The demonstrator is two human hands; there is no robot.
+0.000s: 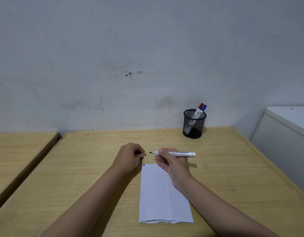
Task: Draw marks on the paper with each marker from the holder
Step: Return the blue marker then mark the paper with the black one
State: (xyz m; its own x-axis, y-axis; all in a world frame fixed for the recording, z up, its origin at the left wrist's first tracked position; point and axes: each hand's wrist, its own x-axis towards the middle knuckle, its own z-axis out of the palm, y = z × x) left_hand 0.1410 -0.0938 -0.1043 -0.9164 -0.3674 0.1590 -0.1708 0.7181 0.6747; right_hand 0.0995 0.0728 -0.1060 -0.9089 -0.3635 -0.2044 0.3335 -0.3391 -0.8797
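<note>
A white paper point(163, 199) lies on the wooden table point(224, 168), with two short dark marks point(144, 165) at its far left corner. My right hand point(171, 164) holds an uncapped black marker point(179, 153) level above the paper's far edge, tip pointing left. My left hand point(130, 156) is closed just left of the tip, with something dark, apparently the marker's cap, pinched in its fingers. A black mesh holder point(194, 124) stands at the back right of the table with a red-capped marker point(199, 109) and a blue-capped marker point(203, 110) in it.
A grey stained wall rises right behind the table. A second wooden table point(19, 151) stands to the left across a narrow gap. A white cabinet or appliance point(284, 134) sits past the table's right edge.
</note>
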